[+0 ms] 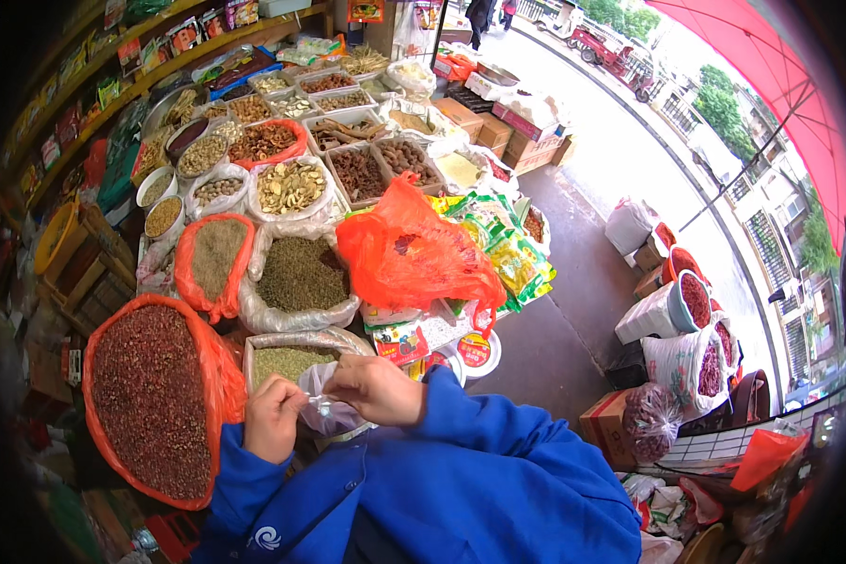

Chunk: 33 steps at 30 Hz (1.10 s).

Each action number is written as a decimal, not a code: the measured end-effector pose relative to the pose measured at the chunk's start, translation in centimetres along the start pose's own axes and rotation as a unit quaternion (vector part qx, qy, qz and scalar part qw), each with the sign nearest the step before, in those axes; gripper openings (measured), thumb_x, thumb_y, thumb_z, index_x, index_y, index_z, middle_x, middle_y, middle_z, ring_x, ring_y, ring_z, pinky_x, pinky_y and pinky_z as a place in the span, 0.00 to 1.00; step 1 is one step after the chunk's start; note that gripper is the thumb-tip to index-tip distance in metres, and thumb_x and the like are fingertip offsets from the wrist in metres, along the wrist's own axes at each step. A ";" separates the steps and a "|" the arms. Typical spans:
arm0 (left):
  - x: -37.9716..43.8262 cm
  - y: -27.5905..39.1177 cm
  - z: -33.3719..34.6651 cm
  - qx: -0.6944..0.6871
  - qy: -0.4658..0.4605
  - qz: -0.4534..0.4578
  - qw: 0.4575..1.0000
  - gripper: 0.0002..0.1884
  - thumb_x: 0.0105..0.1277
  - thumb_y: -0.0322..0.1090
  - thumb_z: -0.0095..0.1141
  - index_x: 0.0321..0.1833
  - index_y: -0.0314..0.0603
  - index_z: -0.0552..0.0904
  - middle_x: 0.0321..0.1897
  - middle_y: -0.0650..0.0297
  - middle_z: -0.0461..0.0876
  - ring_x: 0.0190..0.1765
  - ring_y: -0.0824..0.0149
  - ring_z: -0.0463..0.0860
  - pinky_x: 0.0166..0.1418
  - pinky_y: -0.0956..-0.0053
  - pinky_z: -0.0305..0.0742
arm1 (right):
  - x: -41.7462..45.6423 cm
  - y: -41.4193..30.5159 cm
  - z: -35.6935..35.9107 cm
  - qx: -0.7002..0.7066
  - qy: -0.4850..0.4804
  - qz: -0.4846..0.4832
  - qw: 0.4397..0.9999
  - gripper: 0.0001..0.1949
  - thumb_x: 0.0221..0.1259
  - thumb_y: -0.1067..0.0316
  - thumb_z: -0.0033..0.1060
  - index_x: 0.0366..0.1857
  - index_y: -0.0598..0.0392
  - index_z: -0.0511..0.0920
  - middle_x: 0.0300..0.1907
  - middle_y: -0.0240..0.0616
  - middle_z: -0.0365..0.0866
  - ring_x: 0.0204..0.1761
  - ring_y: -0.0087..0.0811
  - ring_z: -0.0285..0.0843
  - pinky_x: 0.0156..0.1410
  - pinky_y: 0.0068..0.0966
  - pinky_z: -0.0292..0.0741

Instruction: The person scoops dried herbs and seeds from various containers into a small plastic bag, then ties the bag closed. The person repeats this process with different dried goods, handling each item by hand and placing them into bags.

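Observation:
Close before my body, my left hand (275, 417) and my right hand (376, 388) pinch the gathered neck of a thin clear plastic bag (330, 417) between them. The bag hangs below the fingers, and what it holds is hard to make out. Just behind it stands a sack of pale green seeds (289, 362). Left of my left hand is a red bag of dark red peppercorns (148, 398). Beyond the hands lie a sack of dark green peppercorns (303, 275) and a crumpled red plastic bag (416, 247).
Trays and bags of dried spices (358, 169) cover the stall further off. Green and yellow packets (515, 257) lie at its right edge, with round tubs (478, 352) below. Sacks of dried chillies (708, 366) and a cardboard box (606, 426) stand at the right. Packet shelves (162, 70) line the left.

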<state>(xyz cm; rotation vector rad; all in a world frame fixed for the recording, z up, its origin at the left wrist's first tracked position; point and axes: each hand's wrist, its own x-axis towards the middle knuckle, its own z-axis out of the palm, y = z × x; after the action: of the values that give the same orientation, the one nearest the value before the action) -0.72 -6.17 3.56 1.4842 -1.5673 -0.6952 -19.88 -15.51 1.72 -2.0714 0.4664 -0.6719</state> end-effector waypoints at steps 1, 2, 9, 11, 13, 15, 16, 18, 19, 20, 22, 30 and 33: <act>-0.1 0.0 -0.3 0.003 0.017 0.005 1.000 0.06 0.62 0.24 0.56 0.28 0.33 0.75 0.25 0.60 0.72 0.29 0.66 0.73 0.34 0.74 0.67 | -0.4 0.1 -0.5 0.007 -0.014 0.007 1.000 0.04 0.57 0.73 0.62 0.34 0.59 0.80 0.31 0.43 0.76 0.34 0.41 0.76 0.39 0.32 0.73; -0.2 -0.1 -0.5 0.006 0.034 0.009 0.999 0.06 0.62 0.24 0.56 0.28 0.33 0.74 0.25 0.60 0.72 0.29 0.66 0.72 0.34 0.74 0.67 | -0.8 0.3 -0.9 0.015 -0.029 0.015 0.999 0.04 0.57 0.73 0.62 0.34 0.59 0.79 0.30 0.42 0.76 0.34 0.41 0.76 0.39 0.32 0.72; -0.7 -1.5 -0.6 -0.064 0.047 0.034 0.996 0.12 0.68 0.33 0.55 0.27 0.36 0.74 0.28 0.61 0.73 0.33 0.68 0.72 0.41 0.75 0.68 | -1.9 1.5 -0.9 0.457 -0.072 0.098 0.881 0.08 0.72 0.64 0.49 0.34 0.56 0.73 0.40 0.31 0.75 0.44 0.23 0.71 0.46 0.19 0.66; -0.9 -2.1 -0.2 -0.152 0.022 0.040 0.987 0.17 0.70 0.40 0.53 0.25 0.37 0.74 0.28 0.58 0.73 0.34 0.66 0.72 0.43 0.73 0.69 | -1.4 0.6 0.5 0.537 0.012 0.040 0.842 0.08 0.71 0.64 0.49 0.34 0.54 0.73 0.42 0.33 0.75 0.44 0.24 0.71 0.46 0.19 0.66; -1.2 -2.6 0.3 -0.283 -0.013 0.025 0.959 0.21 0.72 0.45 0.51 0.22 0.39 0.72 0.27 0.57 0.74 0.35 0.65 0.73 0.43 0.71 0.70 | -1.1 -0.8 0.8 0.637 0.009 0.106 0.764 0.09 0.73 0.63 0.47 0.33 0.55 0.70 0.31 0.34 0.75 0.33 0.24 0.71 0.43 0.22 0.69; -1.4 -2.3 1.3 -0.451 -0.059 -0.012 0.890 0.23 0.72 0.47 0.49 0.19 0.41 0.71 0.25 0.57 0.75 0.34 0.64 0.74 0.41 0.69 0.72 | -1.1 0.5 2.3 0.715 -0.035 0.081 0.694 0.10 0.73 0.61 0.45 0.33 0.54 0.68 0.30 0.35 0.74 0.33 0.26 0.71 0.42 0.22 0.68; -1.0 -1.9 1.8 -0.533 -0.093 -0.013 0.841 0.24 0.71 0.49 0.49 0.19 0.42 0.69 0.18 0.59 0.71 0.29 0.65 0.72 0.36 0.71 0.68 | -1.1 0.7 2.9 0.715 -0.018 0.093 0.693 0.11 0.74 0.59 0.44 0.33 0.52 0.66 0.26 0.33 0.72 0.29 0.24 0.68 0.36 0.19 0.65; -1.4 -2.7 2.0 -0.584 -0.106 -0.043 0.804 0.23 0.72 0.48 0.48 0.19 0.43 0.67 0.16 0.62 0.68 0.25 0.67 0.68 0.32 0.71 0.64 | -1.0 1.8 3.3 0.747 -0.065 0.077 0.657 0.11 0.74 0.59 0.44 0.33 0.52 0.66 0.25 0.31 0.69 0.26 0.21 0.64 0.32 0.17 0.61; -1.7 -3.0 2.0 -0.608 -0.111 -0.058 0.784 0.23 0.73 0.47 0.47 0.19 0.43 0.66 0.16 0.63 0.66 0.23 0.67 0.66 0.29 0.71 0.62 | -0.9 2.0 3.3 0.763 -0.090 0.069 0.637 0.11 0.74 0.58 0.45 0.33 0.51 0.66 0.24 0.30 0.68 0.25 0.20 0.62 0.30 0.16 0.59; -1.7 -3.1 2.1 -0.594 -0.093 -0.040 0.798 0.22 0.74 0.46 0.46 0.20 0.44 0.65 0.13 0.66 0.60 0.19 0.71 0.58 0.26 0.72 0.56 | -1.3 1.9 3.4 0.748 -0.060 0.099 0.654 0.11 0.74 0.58 0.45 0.33 0.51 0.67 0.23 0.27 0.65 0.23 0.18 0.57 0.28 0.16 0.55; -2.3 -4.0 1.7 -0.573 -0.051 -0.052 0.816 0.22 0.75 0.45 0.43 0.21 0.45 0.65 0.12 0.67 0.59 0.17 0.72 0.58 0.24 0.74 0.56 | -1.8 1.4 3.5 0.653 -0.008 0.115 0.749 0.12 0.74 0.58 0.45 0.32 0.51 0.67 0.23 0.26 0.65 0.23 0.18 0.57 0.28 0.16 0.55; -1.9 -3.2 -0.2 -0.438 -0.016 -0.039 0.898 0.22 0.74 0.44 0.45 0.20 0.44 0.65 0.13 0.66 0.64 0.18 0.72 0.63 0.26 0.75 0.60 | -1.6 0.2 2.5 0.463 -0.083 0.084 0.879 0.10 0.73 0.63 0.48 0.31 0.55 0.70 0.28 0.25 0.66 0.31 0.18 0.62 0.38 0.18 0.63; -1.1 -0.1 -1.3 -0.321 -0.021 0.028 0.946 0.20 0.73 0.43 0.49 0.23 0.40 0.70 0.20 0.63 0.71 0.26 0.71 0.71 0.33 0.77 0.66 | 0.1 -0.9 2.2 0.285 -0.048 -0.078 0.954 0.10 0.72 0.64 0.49 0.32 0.57 0.71 0.30 0.28 0.70 0.34 0.20 0.66 0.43 0.20 0.66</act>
<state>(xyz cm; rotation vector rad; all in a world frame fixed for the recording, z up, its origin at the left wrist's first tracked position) 0.39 -4.91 3.91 0.9371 -1.2326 -1.0828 -18.42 -13.69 1.43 -1.5882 0.0353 -0.6964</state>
